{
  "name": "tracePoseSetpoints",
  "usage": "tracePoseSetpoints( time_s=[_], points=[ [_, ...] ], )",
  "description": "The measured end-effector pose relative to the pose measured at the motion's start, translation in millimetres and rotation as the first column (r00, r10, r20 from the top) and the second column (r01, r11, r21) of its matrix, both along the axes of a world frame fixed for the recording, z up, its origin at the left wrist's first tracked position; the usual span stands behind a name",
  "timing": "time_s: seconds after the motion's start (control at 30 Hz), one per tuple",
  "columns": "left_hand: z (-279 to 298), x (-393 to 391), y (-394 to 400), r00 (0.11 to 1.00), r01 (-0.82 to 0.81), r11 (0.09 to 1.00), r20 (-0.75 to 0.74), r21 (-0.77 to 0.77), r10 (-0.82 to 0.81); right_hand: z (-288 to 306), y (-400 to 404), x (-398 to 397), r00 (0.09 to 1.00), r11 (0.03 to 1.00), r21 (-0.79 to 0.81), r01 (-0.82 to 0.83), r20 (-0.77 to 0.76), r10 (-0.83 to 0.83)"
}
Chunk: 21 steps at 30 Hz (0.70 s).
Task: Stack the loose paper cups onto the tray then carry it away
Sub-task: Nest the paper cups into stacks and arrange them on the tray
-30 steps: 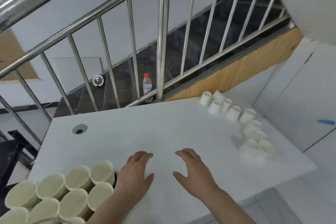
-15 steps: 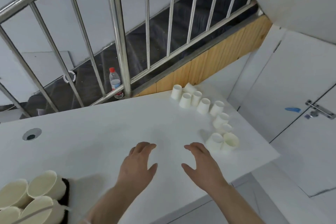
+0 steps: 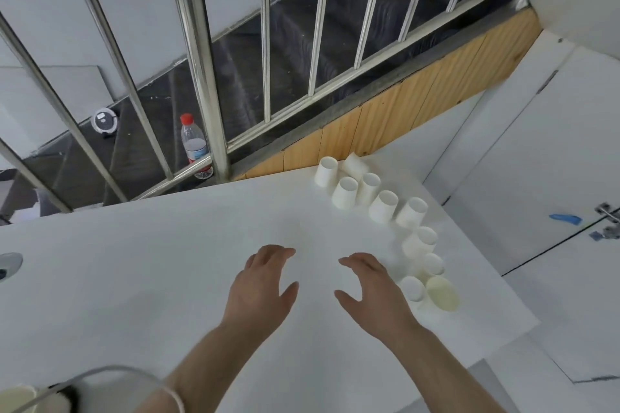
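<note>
Several loose white paper cups (image 3: 382,206) stand upright in a curved row at the right end of the white table (image 3: 151,278); one cup (image 3: 354,164) at the back lies tipped over. My left hand (image 3: 263,285) and my right hand (image 3: 372,288) hover side by side over the table's middle, palms down, fingers relaxed, holding nothing. The right hand is just left of the nearest cups (image 3: 413,288). At the bottom left corner only a sliver of the black tray (image 3: 68,396) and one cup (image 3: 16,399) on it shows.
A steel stair railing (image 3: 201,70) runs along the table's far edge, with dark stairs below. A water bottle (image 3: 194,147) stands behind the rail. A round cable hole (image 3: 8,266) is at the table's left. A white door with a latch (image 3: 607,221) is on the right.
The view has swung to the right, so the tray of cups has slid almost out of frame at the bottom left. Both hands have drifted right toward the loose cups, still empty.
</note>
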<state>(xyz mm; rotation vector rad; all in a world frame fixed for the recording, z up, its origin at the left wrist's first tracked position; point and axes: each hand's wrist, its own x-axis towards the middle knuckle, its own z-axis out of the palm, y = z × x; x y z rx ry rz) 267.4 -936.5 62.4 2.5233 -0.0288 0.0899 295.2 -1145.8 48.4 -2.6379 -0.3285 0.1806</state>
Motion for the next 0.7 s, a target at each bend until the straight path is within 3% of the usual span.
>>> tracePoseSetpoints(
  time_s=[0.2, 0.4, 0.7],
  points=[
    [-8.0, 38.6, -10.1, 0.998, -0.036, 0.999, -0.041, 0.013, 0.036, -9.1, -9.3, 57.3, 0.999, 0.999, -0.029, -0.039, -0.025, 0.038],
    [-21.3, 95.8, -35.0, 0.979, -0.172, 0.985, -0.11, 0.018, 0.173, -19.2, -27.6, 145.4, 0.991, 0.988, -0.096, -0.125, -0.058, 0.12],
    [-38.7, 154.3, -60.0, 0.945, -0.317, 0.948, -0.088, -0.003, 0.316, -31.9, -9.4, 291.4, 0.977, 0.955, -0.209, -0.212, -0.024, 0.212]
  ],
)
